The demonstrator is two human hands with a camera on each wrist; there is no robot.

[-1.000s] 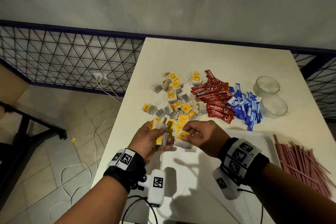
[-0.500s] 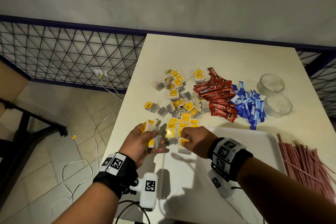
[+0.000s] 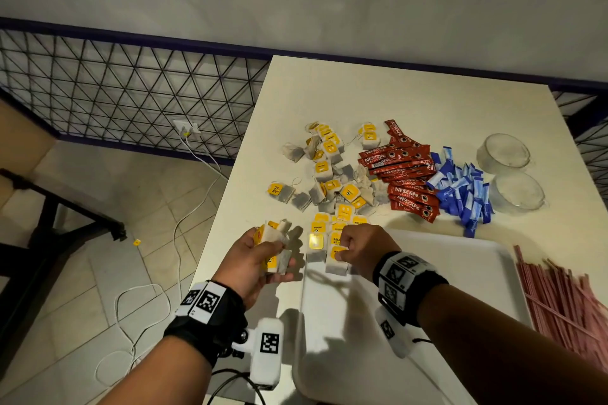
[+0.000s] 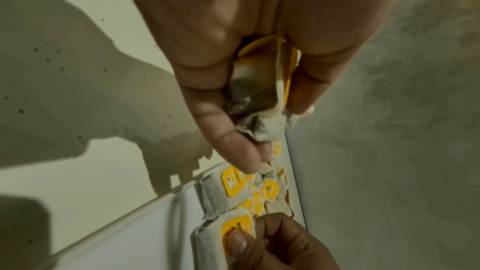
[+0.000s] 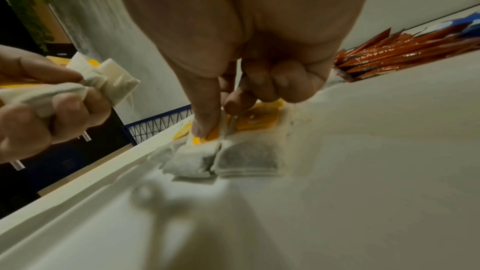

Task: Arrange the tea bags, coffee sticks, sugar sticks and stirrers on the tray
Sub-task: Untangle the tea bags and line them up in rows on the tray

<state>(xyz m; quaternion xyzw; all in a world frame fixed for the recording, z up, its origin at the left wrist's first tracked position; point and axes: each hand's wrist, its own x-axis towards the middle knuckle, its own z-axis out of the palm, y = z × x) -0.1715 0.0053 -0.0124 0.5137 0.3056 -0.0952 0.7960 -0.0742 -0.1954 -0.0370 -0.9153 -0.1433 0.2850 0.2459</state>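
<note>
Tea bags [image 3: 332, 174] mostly lie loose in a heap on the table [image 3: 411, 99], beyond the far left corner of the white tray [image 3: 460, 273]; a few already sit in a short row at that corner [image 5: 249, 159], side by side and touching. Left hand [image 3: 253, 260] is curled round a small bunch of tea bags [image 3: 274, 240], held up off the table just left of the tray. Right hand [image 3: 362, 246] is down on the row, thumb and forefinger pinching the yellow tag of one bag [image 5: 207, 137], other fingers curled in. Step in hand, by my read: laying tea bags in a line on the tray, fed from the left-hand bunch. Early in the task, since the coffee sticks [image 3: 404, 174], blue sugar sticks [image 3: 464, 194] and pink stirrers [image 3: 566, 299] all lie off the tray, untouched: coffee and sugar beyond its far edge, stirrers off its right side. Two clear cups [image 3: 513, 174] stand past the sugar. Next move likely calls for letting go of the pinched bag once it sits flush with its neighbour, then taking another from the left hand without dragging strings or tags across the row. Bags are light and limp, so they shift easily.
</note>
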